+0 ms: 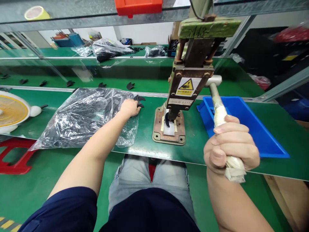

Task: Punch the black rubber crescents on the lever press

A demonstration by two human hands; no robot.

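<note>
Hands: R (230, 146) on press lever (218, 109), L (129, 107) at parts bag (84, 116), green bench (145, 129).

Bag (84, 117) left of press (180, 96), tray (256, 129) right

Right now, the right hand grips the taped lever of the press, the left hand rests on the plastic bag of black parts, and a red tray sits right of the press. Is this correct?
Not quite: in the head view the tray right of the press is blue, not red. The right hand does grip the taped lever, and the left hand rests on the plastic bag of black parts.
</note>
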